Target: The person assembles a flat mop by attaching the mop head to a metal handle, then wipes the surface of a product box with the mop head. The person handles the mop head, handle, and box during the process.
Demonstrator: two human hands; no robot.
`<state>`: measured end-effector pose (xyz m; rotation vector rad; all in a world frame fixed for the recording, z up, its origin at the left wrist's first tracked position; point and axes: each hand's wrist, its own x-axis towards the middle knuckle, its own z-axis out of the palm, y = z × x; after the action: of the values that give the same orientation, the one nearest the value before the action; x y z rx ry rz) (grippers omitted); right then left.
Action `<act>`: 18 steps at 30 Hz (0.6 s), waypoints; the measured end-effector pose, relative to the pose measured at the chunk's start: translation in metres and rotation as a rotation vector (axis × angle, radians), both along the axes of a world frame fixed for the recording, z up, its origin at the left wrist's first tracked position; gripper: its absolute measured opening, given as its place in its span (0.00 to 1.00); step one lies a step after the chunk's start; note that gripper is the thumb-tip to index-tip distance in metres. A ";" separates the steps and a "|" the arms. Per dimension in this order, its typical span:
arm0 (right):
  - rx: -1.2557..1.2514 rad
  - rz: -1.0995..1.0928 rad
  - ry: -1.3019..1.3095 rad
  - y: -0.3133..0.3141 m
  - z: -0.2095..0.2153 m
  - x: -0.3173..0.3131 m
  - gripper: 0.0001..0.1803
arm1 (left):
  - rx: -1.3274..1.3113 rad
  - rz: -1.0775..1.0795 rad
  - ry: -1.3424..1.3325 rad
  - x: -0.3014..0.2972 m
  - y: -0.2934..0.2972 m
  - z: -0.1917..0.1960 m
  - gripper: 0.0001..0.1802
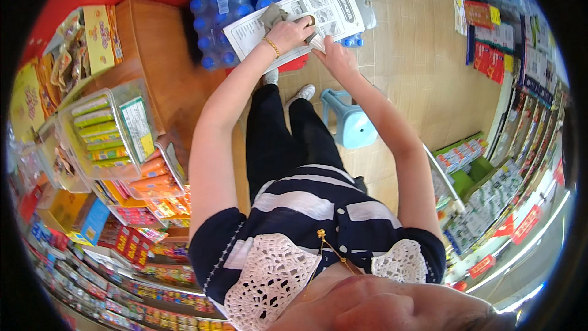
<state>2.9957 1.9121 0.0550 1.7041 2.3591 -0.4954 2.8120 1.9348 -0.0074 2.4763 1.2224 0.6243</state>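
Near: one smooth blue plastic stool (354, 124) on the tiled floor (422, 55) | my left hand (291, 32), fingers pinching a crumpled grey cloth (271, 15) against one flat glossy white printed board (303, 18) | right hand (334, 55) fingers gripping the board's lower edge | far: shrink-wrapped blue bottle packs (223, 15), count unclear.

Both hands, left (293, 32), right (334, 55), gripping flat white package (306, 15), bottled water packs (223, 12) beneath

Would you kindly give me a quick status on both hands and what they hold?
Left hand pressing a grey cloth on the white printed board. Right hand gripping the board's lower edge. Nothing in the way; blue stool below.
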 end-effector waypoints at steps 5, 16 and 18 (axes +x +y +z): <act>-0.042 0.032 0.004 0.001 0.000 0.004 0.26 | 0.102 0.081 0.009 0.000 -0.006 0.004 0.19; -1.240 -0.560 0.427 0.053 0.016 0.013 0.24 | 0.211 0.176 0.017 0.001 -0.015 -0.016 0.11; -0.819 -0.324 0.309 0.048 0.007 0.017 0.23 | 0.235 0.184 0.016 0.002 -0.014 -0.017 0.12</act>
<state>3.0130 1.9600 0.0620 1.6370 1.6193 -1.6040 2.8139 1.9210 -0.0245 2.5778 1.4719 0.8419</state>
